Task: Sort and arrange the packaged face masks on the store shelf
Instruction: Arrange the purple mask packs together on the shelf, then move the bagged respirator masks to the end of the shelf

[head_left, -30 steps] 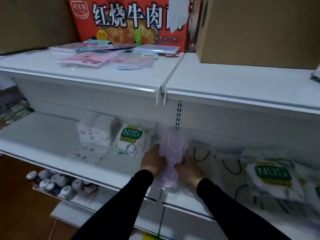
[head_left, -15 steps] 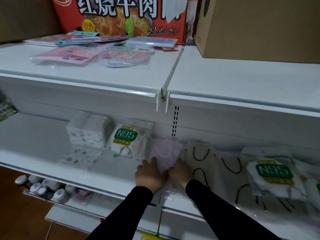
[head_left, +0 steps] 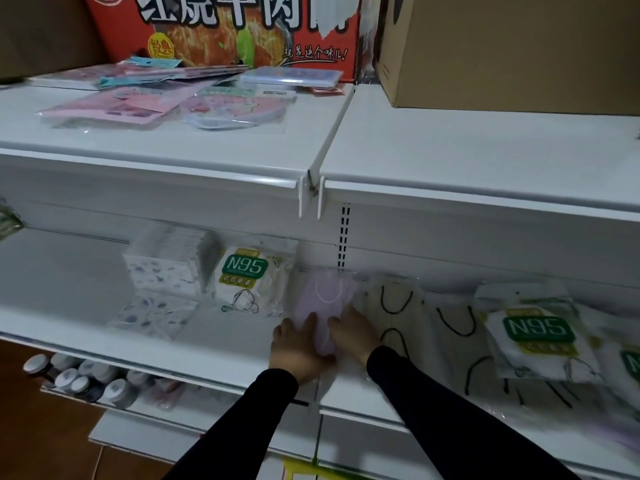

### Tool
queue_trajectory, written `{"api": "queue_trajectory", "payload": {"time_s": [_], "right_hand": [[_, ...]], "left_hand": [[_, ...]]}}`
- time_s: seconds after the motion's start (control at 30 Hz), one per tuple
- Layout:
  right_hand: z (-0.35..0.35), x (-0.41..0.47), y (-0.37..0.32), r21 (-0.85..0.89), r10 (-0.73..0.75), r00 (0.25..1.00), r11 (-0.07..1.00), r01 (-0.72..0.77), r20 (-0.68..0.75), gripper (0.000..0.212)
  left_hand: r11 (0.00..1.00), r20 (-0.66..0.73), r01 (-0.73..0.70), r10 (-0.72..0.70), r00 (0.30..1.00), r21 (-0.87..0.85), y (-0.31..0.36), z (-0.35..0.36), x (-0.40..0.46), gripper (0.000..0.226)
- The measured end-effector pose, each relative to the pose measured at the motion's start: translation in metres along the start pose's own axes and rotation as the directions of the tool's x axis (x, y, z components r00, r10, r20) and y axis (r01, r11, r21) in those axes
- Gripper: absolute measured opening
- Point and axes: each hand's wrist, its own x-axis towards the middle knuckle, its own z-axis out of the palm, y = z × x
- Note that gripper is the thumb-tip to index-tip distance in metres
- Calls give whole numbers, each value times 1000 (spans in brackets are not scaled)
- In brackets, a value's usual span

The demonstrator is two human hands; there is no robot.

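Observation:
A clear pack of lilac face masks (head_left: 323, 299) leans against the back of the middle shelf (head_left: 86, 337). My left hand (head_left: 299, 348) and my right hand (head_left: 356, 329) grip its lower end from either side. Left of it stands an N95 mask pack (head_left: 247, 278), then a stack of patterned white masks (head_left: 166, 265) with a flat patterned pack (head_left: 152, 315) in front. To the right lie cream masks with black loops (head_left: 398, 313) and another N95 pack (head_left: 540, 337).
The top shelf (head_left: 242, 161) holds loose pink and blue mask packs (head_left: 114, 105), a red noodle carton (head_left: 242, 29) and a brown cardboard box (head_left: 512, 50). Small capped jars (head_left: 79, 379) crowd the lower shelf at left. A wooden floor shows at the bottom left.
Both hands have pushed the lilac pack back and down from an upright hold above the shelf until it rests against the back panel. The view has dropped slightly.

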Motion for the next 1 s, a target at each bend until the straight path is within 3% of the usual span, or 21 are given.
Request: {"api": "queue_trajectory", "payload": {"time_s": [0.23,0.33,0.4,0.5,0.6,0.7,0.93,1.0], "right_hand": [[3,-8,-3,-89,-97,995,991,96,-8,40],[-11,-18,-4,-87,-188,979,980,181,-81,26],[-30,-28,-4,-77,-257,954,966,248,-155,21],[-67,-44,7,-31,-289,921,956,291,-263,34],[-105,-57,38,4,-245,903,965,263,-354,24],[-140,-74,73,8,-169,887,982,190,-429,35],[-211,-129,166,21,14,767,1000,-1,-642,33],[-230,-140,186,83,96,787,995,-57,-609,43]], "left_hand": [[990,-36,3,3,999,144,4,-3,-5,96],[978,-114,-7,32,993,209,19,-19,-6,76],[980,-167,-62,95,981,191,34,-28,-4,63],[976,-159,-199,211,964,86,60,-32,0,58],[953,-72,-271,263,962,-139,89,-26,0,57],[915,8,-288,302,953,-283,121,-16,-1,53],[883,144,-366,419,897,-294,211,28,-8,47],[877,142,-376,430,891,-299,233,38,-16,44]]}}
